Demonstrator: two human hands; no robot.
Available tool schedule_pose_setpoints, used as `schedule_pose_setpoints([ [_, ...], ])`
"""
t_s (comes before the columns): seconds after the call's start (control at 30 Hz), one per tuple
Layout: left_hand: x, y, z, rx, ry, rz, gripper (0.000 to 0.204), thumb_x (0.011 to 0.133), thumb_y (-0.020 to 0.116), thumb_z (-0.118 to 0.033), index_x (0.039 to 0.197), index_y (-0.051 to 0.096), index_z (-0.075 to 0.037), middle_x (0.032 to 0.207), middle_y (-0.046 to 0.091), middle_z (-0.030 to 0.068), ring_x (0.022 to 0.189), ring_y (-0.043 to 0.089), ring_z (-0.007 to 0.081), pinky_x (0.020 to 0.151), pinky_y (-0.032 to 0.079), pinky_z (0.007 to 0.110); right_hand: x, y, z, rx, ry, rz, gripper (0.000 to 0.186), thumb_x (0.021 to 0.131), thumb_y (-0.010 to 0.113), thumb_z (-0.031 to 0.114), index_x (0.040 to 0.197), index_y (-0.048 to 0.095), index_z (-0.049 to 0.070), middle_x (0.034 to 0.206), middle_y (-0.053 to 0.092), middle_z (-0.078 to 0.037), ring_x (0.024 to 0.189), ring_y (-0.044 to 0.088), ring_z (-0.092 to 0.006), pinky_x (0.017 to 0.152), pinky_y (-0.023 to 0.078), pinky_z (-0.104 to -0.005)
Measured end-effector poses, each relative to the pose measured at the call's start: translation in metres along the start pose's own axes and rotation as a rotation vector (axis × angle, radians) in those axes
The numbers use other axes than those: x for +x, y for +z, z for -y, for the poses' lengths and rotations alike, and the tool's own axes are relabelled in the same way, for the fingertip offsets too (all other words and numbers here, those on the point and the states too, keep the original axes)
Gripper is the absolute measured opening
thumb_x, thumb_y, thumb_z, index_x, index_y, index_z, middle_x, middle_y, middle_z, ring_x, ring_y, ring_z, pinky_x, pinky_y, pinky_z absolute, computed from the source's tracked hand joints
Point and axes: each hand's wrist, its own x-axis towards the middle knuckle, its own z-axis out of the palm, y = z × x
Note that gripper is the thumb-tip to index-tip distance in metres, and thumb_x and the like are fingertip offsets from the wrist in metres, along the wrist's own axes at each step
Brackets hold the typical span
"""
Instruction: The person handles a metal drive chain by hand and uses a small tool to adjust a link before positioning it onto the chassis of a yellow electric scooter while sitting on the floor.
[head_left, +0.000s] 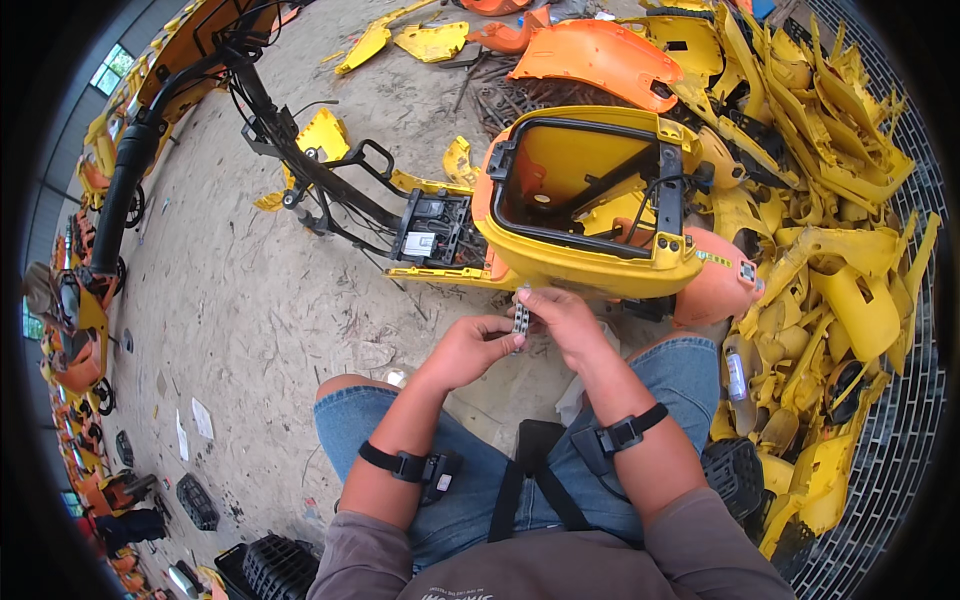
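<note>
Between my two hands, in front of my knees, is a small grey-and-black segmented strip [521, 320], held roughly upright. My left hand [474, 350] pinches its lower end between thumb and fingers. At the upper end, my right hand [560, 318] closes on it with thumb and forefinger. Just beyond them lies a partly stripped scooter with a yellow-and-orange body [590, 270]. Its seat opening is a black-rimmed hollow [560, 195]. Left of that hollow, black electrical modules [432, 225] sit exposed in the floorboard. The strip's exact kind is too small to make out.
Yellow plastic panels [835, 300] are heaped along the brick wall at right, with a clear bottle [738, 378] among them. The scooter's black handlebar grip [122, 195] reaches far left. Black baskets [198, 502] and papers [202, 419] lie on the dusty floor [260, 340].
</note>
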Motion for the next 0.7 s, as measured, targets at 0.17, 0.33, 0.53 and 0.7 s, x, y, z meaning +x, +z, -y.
schedule_pose_setpoints([
  [0.17,0.002,-0.001,0.003,0.002,0.089,-0.078,0.021,0.097,0.066,-0.015,0.107,0.072,0.003,0.096,0.073,0.0038,0.091,0.063,0.01,0.087,0.05,0.026,0.002,-0.001,-0.005,0.005,0.103,0.074,0.035,0.099,0.062,0.037,0.096,0.069,0.002,0.083,0.066,-0.002,0.076,0.061,-0.0123,0.072,0.049,-0.0278],
  [0.33,0.005,-0.002,0.007,-0.11,0.127,-0.188,0.022,0.097,0.066,-0.015,0.107,0.072,0.003,0.096,0.073,0.0055,0.09,0.064,0.0112,0.085,0.051,0.027,0.0,0.003,-0.002,-0.105,0.079,0.064,0.042,0.101,0.057,0.041,0.099,0.071,0.001,0.086,0.07,-0.006,0.078,0.064,-0.0132,0.072,0.051,-0.0277],
  [0.53,0.011,-0.011,0.003,-0.372,0.119,-0.372,0.022,0.097,0.066,-0.017,0.104,0.072,0.003,0.094,0.072,0.0066,0.085,0.065,0.0127,0.082,0.051,0.027,-0.005,0.011,-0.004,-0.21,0.018,0.167,0.052,0.103,0.051,0.045,0.111,0.07,-0.003,0.099,0.071,-0.008,0.092,0.066,-0.0169,0.084,0.051,-0.0307],
  [0.7,0.012,-0.013,-0.005,-0.452,0.067,-0.465,0.024,0.098,0.064,-0.018,0.102,0.072,0.004,0.09,0.071,0.0074,0.083,0.066,0.0141,0.079,0.052,0.028,-0.001,0.009,-0.016,-0.385,-0.097,0.244,0.044,0.098,0.063,0.039,0.107,0.071,-0.003,0.095,0.071,-0.008,0.084,0.062,-0.0126,0.078,0.05,-0.0296],
])
